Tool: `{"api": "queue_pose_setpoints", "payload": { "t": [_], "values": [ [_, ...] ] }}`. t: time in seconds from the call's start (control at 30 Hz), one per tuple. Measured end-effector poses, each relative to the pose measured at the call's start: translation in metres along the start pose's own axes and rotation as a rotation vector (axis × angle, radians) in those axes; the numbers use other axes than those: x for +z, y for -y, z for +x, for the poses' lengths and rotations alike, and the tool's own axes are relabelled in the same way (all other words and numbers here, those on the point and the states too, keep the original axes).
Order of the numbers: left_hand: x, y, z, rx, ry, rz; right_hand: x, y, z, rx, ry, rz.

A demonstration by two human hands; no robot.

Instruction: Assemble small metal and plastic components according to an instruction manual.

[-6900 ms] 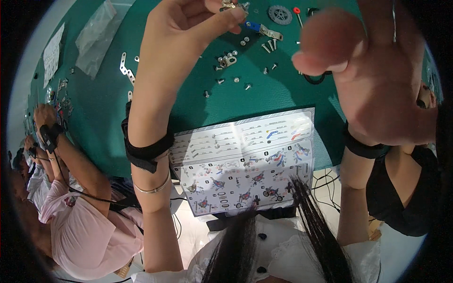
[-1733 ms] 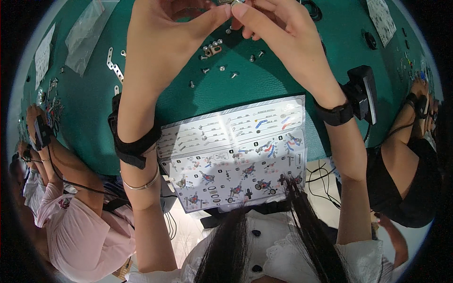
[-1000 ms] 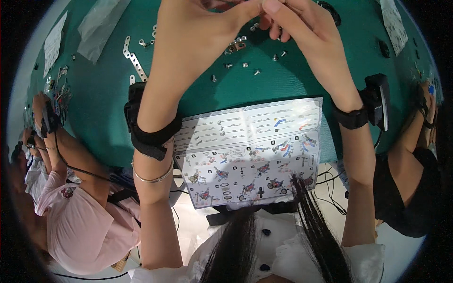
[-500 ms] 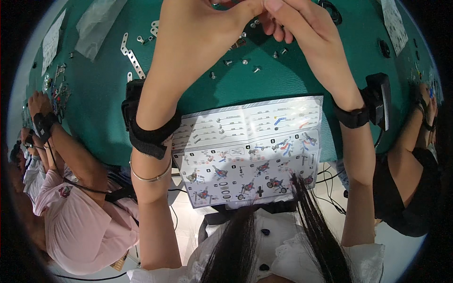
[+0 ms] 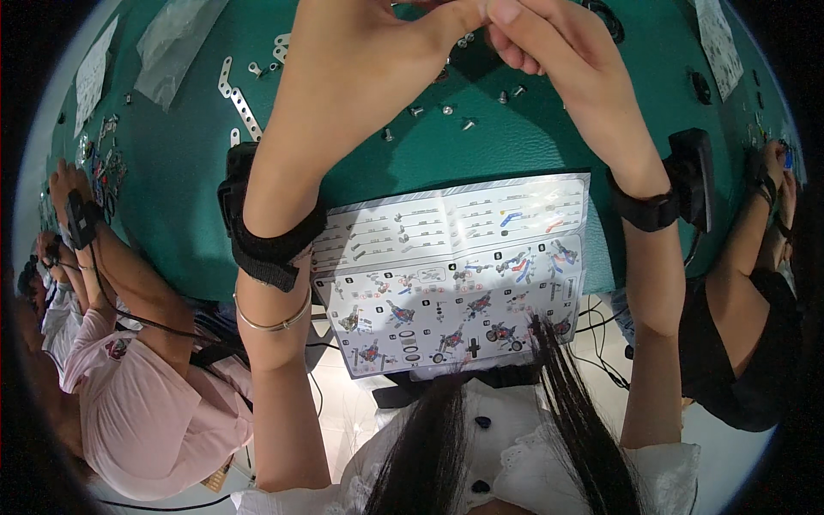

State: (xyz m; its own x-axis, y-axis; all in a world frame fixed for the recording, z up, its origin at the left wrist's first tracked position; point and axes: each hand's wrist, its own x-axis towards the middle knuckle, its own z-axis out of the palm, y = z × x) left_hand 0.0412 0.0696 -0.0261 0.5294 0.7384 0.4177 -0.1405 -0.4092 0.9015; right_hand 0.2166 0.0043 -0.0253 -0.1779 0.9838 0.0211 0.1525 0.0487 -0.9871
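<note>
At the top edge of the head view my left hand [image 5: 365,56] and my right hand [image 5: 562,47] meet, thumb tips close together. Both are closed in a pinch, and whatever lies between the fingers is hidden or too small to name. My right hand's other fingers curl inward; most of the left fingers are out of the picture or behind the hand. Below them, several small silver screws [image 5: 446,110] lie scattered on the green table mat [image 5: 378,176]. A perforated metal strip [image 5: 245,113] rests left of my left wrist.
An illustrated instruction sheet [image 5: 446,249] hangs over the near table edge. At the far left lie a clear plastic bag [image 5: 180,51] and a paper sheet [image 5: 96,73]. Black rings [image 5: 699,86] lie to the right. Co-workers' arms [image 5: 142,283] reach in at both sides.
My hands have shifted very slightly, and the right fingers are curled a little closer to the thumbs. The screws and the sheet stay in place.
</note>
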Motion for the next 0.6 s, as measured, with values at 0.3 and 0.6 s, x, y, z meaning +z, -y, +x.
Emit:
{"api": "queue_pose_setpoints", "payload": {
  "t": [0.3, 0.6],
  "values": [
    [-0.001, -0.0014, 0.0011, -0.031, 0.063, 0.034, -0.0005, -0.0048, -0.0026, 0.012, -0.011, 0.064],
    [-0.0009, -0.0035, 0.002, -0.015, 0.055, -0.02, 0.0018, -0.0029, 0.0011, -0.002, -0.044, 0.106]
  ]
}}
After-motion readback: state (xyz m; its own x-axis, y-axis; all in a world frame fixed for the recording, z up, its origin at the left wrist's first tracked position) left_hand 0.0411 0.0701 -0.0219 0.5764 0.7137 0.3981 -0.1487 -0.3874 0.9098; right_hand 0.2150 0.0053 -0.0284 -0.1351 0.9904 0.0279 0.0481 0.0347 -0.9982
